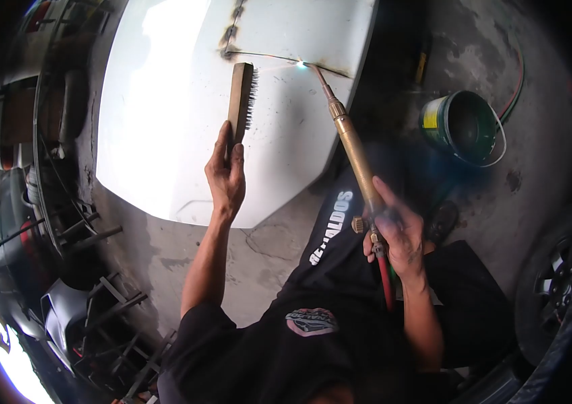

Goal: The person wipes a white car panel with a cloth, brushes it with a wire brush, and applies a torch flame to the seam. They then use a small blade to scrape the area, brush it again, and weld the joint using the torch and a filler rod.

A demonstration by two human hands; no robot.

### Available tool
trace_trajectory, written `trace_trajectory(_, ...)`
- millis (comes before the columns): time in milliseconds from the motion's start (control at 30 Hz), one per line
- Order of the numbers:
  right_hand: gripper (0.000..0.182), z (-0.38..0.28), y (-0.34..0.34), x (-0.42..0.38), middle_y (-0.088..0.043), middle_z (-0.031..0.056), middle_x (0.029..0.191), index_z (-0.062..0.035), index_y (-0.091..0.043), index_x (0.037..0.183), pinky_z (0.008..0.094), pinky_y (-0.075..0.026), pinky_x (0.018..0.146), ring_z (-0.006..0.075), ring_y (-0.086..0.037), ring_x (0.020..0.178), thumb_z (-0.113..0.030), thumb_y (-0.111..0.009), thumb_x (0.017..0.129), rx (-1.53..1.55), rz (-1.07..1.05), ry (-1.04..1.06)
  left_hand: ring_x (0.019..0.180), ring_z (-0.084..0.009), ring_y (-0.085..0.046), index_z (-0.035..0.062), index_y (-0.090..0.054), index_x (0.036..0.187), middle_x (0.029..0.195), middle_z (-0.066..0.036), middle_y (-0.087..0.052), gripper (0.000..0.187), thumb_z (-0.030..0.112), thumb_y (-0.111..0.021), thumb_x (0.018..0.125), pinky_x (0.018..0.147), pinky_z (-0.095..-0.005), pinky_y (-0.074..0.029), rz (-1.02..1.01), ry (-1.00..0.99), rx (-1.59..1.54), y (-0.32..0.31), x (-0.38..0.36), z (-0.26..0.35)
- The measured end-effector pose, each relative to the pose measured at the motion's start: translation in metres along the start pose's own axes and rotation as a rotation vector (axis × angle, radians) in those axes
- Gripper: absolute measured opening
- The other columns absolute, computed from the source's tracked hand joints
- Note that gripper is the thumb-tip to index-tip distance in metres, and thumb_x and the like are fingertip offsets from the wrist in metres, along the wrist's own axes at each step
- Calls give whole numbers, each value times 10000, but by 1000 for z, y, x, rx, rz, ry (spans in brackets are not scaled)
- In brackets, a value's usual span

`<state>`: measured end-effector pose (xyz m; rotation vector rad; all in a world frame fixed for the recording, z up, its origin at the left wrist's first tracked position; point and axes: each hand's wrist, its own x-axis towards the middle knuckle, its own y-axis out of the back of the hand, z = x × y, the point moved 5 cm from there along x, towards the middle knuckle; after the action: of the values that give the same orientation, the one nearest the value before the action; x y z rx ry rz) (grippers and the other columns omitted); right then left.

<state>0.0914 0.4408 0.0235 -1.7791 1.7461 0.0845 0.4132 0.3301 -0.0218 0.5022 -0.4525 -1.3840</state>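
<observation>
Torch [353,143] in right hand [404,237]'s grip risked warping the panel [286,155] by lingering; left hand [225,183] clasped a wire brush [239,101].

White capitals [332,227] ending in "ALDOS" are running along the black trouser leg [306,259], while smaller, only partly legible letters [309,315] are spanning the shirt badge [311,324].

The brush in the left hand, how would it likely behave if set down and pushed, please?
The brush should stay stiff, its straight back looking like wood. It probably wouldn't roll, given its flat sides, and the bristles might drag.
</observation>
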Motion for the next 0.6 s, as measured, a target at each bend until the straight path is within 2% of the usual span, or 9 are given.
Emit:
trace_trajectory(67,570,3,0,5,-659,95,962,-54,-472,1555,259,-549,504,135,-655,589,-139,-584,1003,-14,-8,1,1233,-272,-639,49,-488,1552,1406,-220,-645,524,209,-597,1064,1047,-419,-505,-5,-6,-5,-3,-2,-3)
trace_trajectory(133,565,4,-2,6,-658,94,963,-51,-473,1554,258,-548,501,137,-657,589,-156,-589,1011,-1,-15,1,1398,-310,-526,19,-485,1543,1501,-229,-564,552,272,-601,1067,1156,-437,-411,-54,59,-98,-9,-4,-7)
trace_trajectory(167,565,4,-2,7,-658,94,963,-51,-473,1554,258,-548,501,137,-657,589,-156,-589,1011,-2,-14,0,1398,-310,-526,19,-485,1543,1501,-229,-564,552,272,-601,1067,1156,-437,-411,-55,60,-99,-12,-5,-7)
trace_trajectory(233,566,2,-3,8,-657,93,966,-53,-473,1554,259,-548,499,139,-658,589,-159,-591,1011,5,-13,-3,1258,-289,-631,45,-491,1548,1406,-231,-642,526,219,-601,1065,1065,-424,-492,-47,0,-61,-18,-4,-3)
trace_trajectory(300,567,1,-3,9,-657,93,968,-52,-472,1554,260,-547,498,139,-658,588,-160,-592,1011,5,-11,-1,1243,-292,-639,44,-495,1545,1398,-234,-646,525,223,-603,1064,1060,-419,-494,-71,-6,-51,-25,-3,1)
trace_trajectory(367,568,-2,-7,8,-658,93,970,-50,-472,1554,260,-546,497,140,-657,588,-161,-593,1010,5,-10,3,1273,-285,-604,39,-505,1539,1418,-223,-632,554,285,-627,1057,1097,-438,-453,-129,102,-107,-25,-2,5)
trace_trajectory(600,569,3,-1,8,-663,87,978,-35,-472,1550,260,-542,490,137,-655,585,-144,-589,1004,14,-17,0,1207,-292,-655,35,-495,1542,1374,-260,-655,537,259,-598,1065,1045,-426,-496,-91,24,-7,-33,13,10)
